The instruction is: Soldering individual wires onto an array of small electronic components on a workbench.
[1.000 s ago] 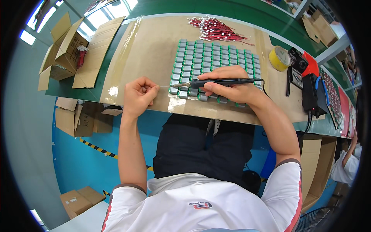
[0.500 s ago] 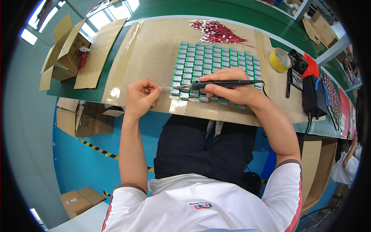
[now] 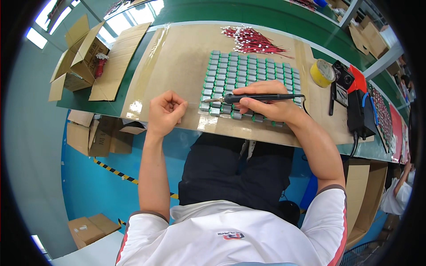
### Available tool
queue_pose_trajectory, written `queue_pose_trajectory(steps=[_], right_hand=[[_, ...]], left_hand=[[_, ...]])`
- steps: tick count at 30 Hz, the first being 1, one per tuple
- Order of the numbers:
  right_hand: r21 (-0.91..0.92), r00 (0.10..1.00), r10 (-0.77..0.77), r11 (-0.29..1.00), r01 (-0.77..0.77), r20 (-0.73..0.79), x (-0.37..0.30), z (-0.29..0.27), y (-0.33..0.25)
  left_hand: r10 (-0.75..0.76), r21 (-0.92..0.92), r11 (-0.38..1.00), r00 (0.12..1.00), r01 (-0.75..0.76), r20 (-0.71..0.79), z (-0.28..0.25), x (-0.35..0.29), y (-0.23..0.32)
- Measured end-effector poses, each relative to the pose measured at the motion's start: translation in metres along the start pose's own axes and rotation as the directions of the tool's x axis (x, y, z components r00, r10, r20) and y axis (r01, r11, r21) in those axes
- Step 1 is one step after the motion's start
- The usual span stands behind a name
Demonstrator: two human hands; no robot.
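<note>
My right hand (image 3: 275,103) grips the black handle of a soldering iron (image 3: 255,97). Its metal tip points left, over the near-left corner of a block of grey modules (image 3: 228,73) with green edges, set in rows. My left hand (image 3: 167,112) is closed left of that corner, fingers pinched on a thin solder wire (image 3: 194,103) that reaches toward the tip. Whether tip and wire touch a module is too small to tell.
A pile of red wires with white connectors (image 3: 253,40) lies at the far side of the cardboard-covered table (image 3: 171,57). Yellow tape (image 3: 322,73), a black power unit (image 3: 360,113) and a red tray (image 3: 356,80) stand right. An open carton (image 3: 84,60) is at left.
The table and modules sit slightly lower and to the right in the picture. Both hands keep their grips, and the iron's tip remains near the same corner.
</note>
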State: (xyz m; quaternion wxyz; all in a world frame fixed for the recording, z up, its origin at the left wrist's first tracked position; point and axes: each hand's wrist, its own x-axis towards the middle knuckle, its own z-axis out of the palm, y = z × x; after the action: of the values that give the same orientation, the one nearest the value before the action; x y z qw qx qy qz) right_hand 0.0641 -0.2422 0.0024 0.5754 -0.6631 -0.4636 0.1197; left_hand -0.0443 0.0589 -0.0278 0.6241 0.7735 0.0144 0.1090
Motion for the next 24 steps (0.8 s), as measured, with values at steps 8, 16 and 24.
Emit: queue_pose_trajectory(steps=[8,16,24], right_hand=[[-0.044,0.997,-0.070,0.997,0.071,0.021,0.000,0.000,0.002],[-0.026,0.996,-0.087,0.996,0.088,0.032,0.001,0.003,0.003],[-0.046,0.994,-0.101,0.994,0.103,0.037,0.002,0.003,0.003]], left_hand=[[0.049,0.002,0.999,0.997,-0.049,0.065,0.000,-0.001,-0.008],[0.059,0.016,0.998,0.996,-0.060,0.073,-0.002,-0.001,-0.012],[0.074,0.074,0.994,0.993,-0.081,0.091,-0.003,0.000,-0.015]])
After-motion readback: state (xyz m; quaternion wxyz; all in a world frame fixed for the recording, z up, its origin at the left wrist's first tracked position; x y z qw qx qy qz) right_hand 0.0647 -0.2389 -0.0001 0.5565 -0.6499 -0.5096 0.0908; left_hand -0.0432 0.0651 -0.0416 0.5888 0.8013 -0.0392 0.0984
